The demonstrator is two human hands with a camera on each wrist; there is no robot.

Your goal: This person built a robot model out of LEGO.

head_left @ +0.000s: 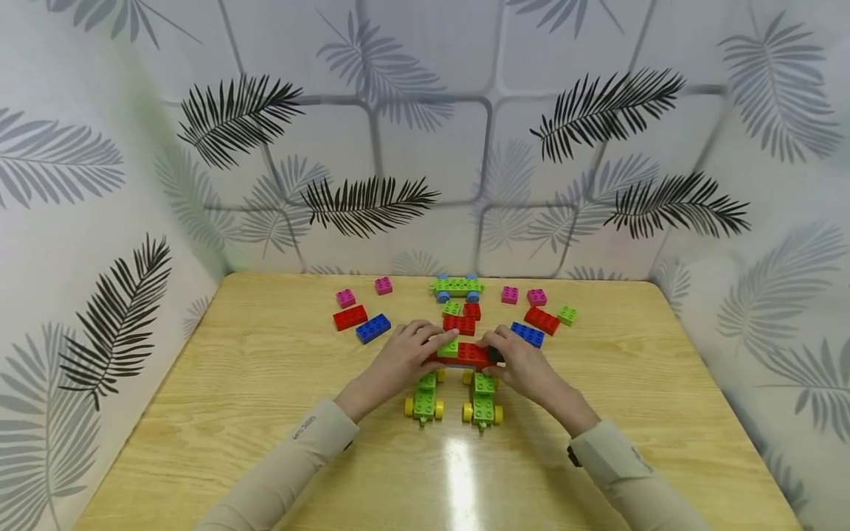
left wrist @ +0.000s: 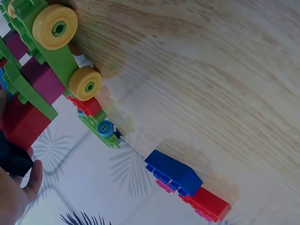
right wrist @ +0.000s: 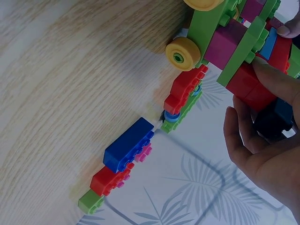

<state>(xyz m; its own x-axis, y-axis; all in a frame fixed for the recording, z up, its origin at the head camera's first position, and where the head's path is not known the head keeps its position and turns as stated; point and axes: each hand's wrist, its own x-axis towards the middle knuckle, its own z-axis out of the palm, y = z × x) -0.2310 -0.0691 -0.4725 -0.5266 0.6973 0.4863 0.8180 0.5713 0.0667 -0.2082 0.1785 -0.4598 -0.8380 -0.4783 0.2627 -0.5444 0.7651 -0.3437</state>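
Both hands hold a toy brick structure [head_left: 473, 355] from its two ends. My left hand [head_left: 406, 355] grips the left end beside a light green brick [head_left: 448, 346]. On the other end, my right hand [head_left: 524, 361] has thumb and fingers around a red brick [right wrist: 248, 86] and a black block [right wrist: 274, 118]. Beneath them are two green wheeled bases [head_left: 425, 398] with yellow wheels [right wrist: 183, 54]. Purple bricks [right wrist: 226, 44] sit between the bases and green plates [right wrist: 241, 51]. A dark block [left wrist: 15, 158] also shows at the left hand's fingers.
Behind the structure lie loose red bricks [head_left: 460, 324] and a green base with blue wheels [head_left: 457, 287]. Blue bricks [head_left: 373, 329], red bricks [head_left: 541, 321] and several pink bricks [head_left: 383, 285] lie to both sides. A patterned wall [head_left: 425, 147] encloses the wooden table [head_left: 265, 413].
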